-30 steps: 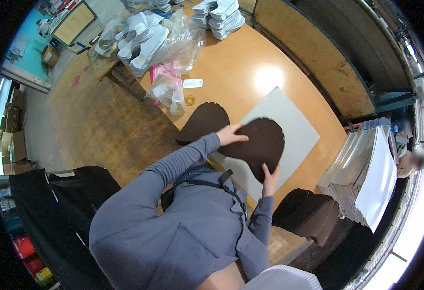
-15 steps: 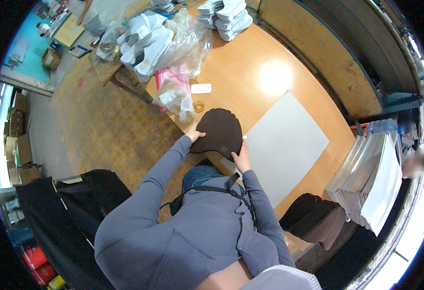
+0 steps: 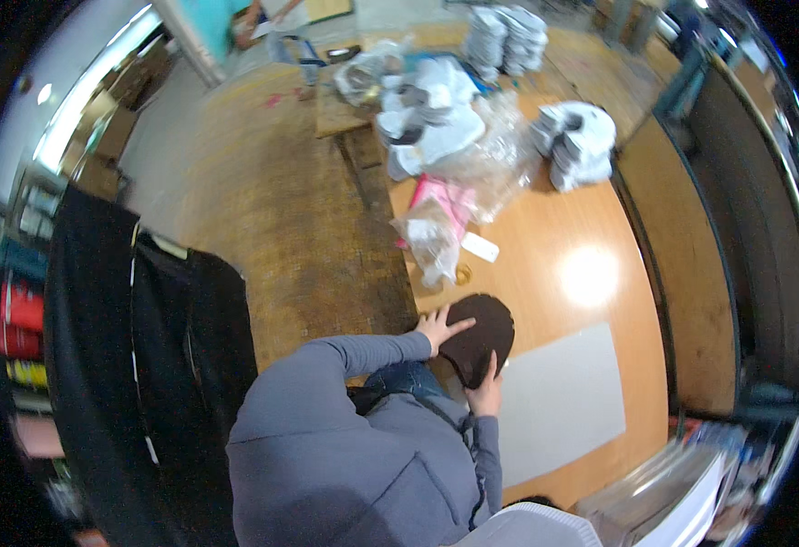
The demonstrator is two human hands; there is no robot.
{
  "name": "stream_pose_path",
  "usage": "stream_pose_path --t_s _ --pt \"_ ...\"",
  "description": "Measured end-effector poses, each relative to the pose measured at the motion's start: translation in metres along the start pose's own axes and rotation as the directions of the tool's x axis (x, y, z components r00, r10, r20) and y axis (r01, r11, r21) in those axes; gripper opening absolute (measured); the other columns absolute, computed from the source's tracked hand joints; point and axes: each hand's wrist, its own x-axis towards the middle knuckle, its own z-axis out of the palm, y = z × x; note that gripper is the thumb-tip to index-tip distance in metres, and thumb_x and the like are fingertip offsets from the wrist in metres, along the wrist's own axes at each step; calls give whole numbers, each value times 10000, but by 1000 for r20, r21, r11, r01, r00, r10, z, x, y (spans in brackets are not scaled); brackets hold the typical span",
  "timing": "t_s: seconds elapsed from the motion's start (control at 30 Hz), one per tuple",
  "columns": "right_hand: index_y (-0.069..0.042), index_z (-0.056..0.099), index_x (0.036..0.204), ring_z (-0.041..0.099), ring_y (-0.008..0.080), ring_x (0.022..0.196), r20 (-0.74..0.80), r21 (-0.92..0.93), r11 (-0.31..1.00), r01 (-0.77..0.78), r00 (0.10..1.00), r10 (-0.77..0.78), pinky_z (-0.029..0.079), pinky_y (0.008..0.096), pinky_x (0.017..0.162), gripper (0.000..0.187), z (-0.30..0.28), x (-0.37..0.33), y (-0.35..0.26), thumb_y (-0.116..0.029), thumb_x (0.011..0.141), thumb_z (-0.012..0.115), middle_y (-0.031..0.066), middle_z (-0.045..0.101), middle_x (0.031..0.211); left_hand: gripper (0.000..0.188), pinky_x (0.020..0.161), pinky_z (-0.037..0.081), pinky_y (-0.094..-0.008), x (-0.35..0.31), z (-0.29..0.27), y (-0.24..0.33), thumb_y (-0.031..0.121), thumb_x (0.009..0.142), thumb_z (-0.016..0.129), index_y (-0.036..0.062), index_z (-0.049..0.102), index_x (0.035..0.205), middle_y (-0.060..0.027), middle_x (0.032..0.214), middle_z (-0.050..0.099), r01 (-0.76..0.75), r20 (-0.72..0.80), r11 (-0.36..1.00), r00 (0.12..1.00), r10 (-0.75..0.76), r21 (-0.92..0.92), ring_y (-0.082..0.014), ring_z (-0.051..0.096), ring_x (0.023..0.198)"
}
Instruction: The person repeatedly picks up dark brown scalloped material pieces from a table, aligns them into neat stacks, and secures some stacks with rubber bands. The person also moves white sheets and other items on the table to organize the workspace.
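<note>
A dark brown, rounded flat piece [image 3: 479,337], wide at one end and narrowing toward me, lies at the table's near left edge, in front of my body. My left hand [image 3: 438,330] is at its left edge, with fingers lying over the top. My right hand [image 3: 485,392] grips its near right side, thumb on the upper face and the other fingers mostly hidden. Beside the piece, a light grey sheet [image 3: 559,401] lies flat on the table. Beyond the piece are a yellowish ring of tape [image 3: 463,273] and a white card-like rectangle [image 3: 480,247].
Farther along the wooden table [image 3: 545,283] lie clear plastic bags [image 3: 490,169], a pink packet [image 3: 445,202] and stacks of pale cut pieces [image 3: 577,146]. Black cloth [image 3: 149,365] hangs at left. A sheet stack [image 3: 654,501] stands near right. Another person [image 3: 281,18] stands far off.
My view has turned, so the table sits farther right and lower. The brown piece stays in both hands; my left fingers now spread over its top, and my right thumb reaches farther across it.
</note>
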Motion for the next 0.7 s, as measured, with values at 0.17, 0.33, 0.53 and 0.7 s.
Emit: stream_pose_path --t_s 0.17,0.33,0.53,0.7 --pt "-262 238 1369 546 366 953 -28 -130 987 90 995 -95 473 421 795 1009 12 1 22 -101 533 779 204 521 1046 1085 952 373 -493 -8 6 -15 112 548 770 443 149 1375 -285 1373 178 -123 -70 990 991 118 -67 -464 384 1159" --pt "-174 119 1413 463 316 1118 -50 473 841 263 961 -273 407 403 918 955 11 4 72 -78 680 723 209 306 1339 1063 983 194 -647 -1 -15 18 301 534 816 406 184 1382 -256 1443 -2 54 171 997 983 -61 46 -450 107 1321" --pt "-97 229 1371 374 331 1177 -369 556 793 -248 782 503 314 429 982 773 14 -69 169 -156 744 676 193 337 1326 954 969 63 -700 13 13 54 585 658 650 338 124 1414 -158 1471 -127 -194 -184 981 963 196 30 -405 -128 1338" --pt "-30 299 1309 359 363 1181 -395 505 528 -683 361 845 288 445 993 876 50 -131 216 -281 618 777 198 418 1263 880 959 27 -699 29 56 34 684 728 488 313 94 1423 -163 1476 -85 -164 8 983 986 164 79 -418 -88 1339"
